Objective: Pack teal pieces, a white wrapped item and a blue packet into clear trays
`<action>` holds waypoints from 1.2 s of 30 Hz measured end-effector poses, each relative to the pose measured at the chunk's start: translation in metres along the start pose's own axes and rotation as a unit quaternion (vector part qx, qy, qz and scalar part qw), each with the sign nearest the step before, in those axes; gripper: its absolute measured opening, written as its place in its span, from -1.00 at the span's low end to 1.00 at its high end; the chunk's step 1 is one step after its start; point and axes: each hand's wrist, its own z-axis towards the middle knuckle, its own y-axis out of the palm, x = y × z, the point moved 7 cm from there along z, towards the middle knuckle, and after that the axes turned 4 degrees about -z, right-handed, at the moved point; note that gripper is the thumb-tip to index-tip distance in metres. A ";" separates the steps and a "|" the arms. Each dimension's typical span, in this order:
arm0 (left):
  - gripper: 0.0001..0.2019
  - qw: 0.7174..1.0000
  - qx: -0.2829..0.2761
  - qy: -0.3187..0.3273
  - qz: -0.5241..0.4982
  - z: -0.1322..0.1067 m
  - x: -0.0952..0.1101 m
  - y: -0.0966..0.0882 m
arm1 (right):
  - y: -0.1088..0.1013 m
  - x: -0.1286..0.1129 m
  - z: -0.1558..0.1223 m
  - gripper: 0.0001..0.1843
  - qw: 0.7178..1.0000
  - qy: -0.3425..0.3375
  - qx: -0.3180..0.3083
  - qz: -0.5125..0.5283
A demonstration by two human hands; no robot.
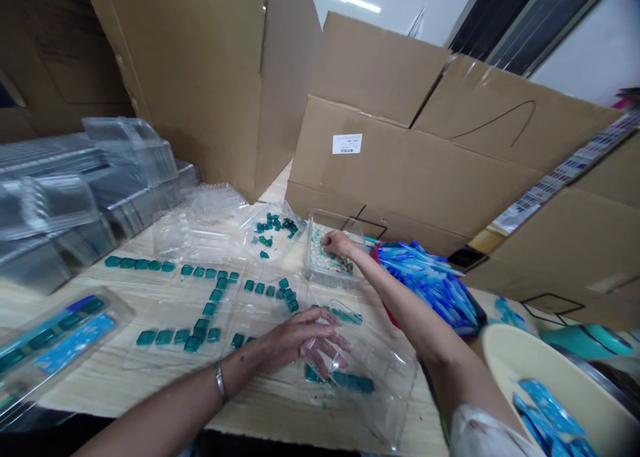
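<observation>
My left hand (305,340), with a metal bangle at the wrist, lies with fingers spread on a clear plastic blister tray (373,383) holding teal glass tiles (353,381). My right hand (337,243) reaches into a clear plastic box (315,263) filled with small multicoloured pieces. Its fingers are bunched among them, and I cannot tell whether they grip anything. Rows of teal tiles (200,323) lie in clear trays and on the wooden table (100,297) left of my hands.
Stacked clear plastic containers (50,203) stand at the left. Blue packets in a red-edged bag (430,283) lie right of my right arm, and a cream bowl (550,390) holds more. Tall cardboard boxes (395,157) wall off the table's far side.
</observation>
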 end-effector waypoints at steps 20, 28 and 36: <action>-0.74 1.000 0.002 -0.010 0.002 0.000 0.000 0.001 | 0.014 -0.017 -0.012 -0.76 0.965 -0.258 0.027 -0.028; -0.75 1.000 0.007 -0.008 0.003 0.000 0.001 0.002 | 0.016 -0.031 -0.024 -0.66 0.940 -0.330 0.047 -0.073; -0.74 1.000 0.009 -0.016 0.004 0.000 0.001 0.002 | 0.018 -0.025 -0.020 -0.78 0.946 -0.319 0.044 -0.028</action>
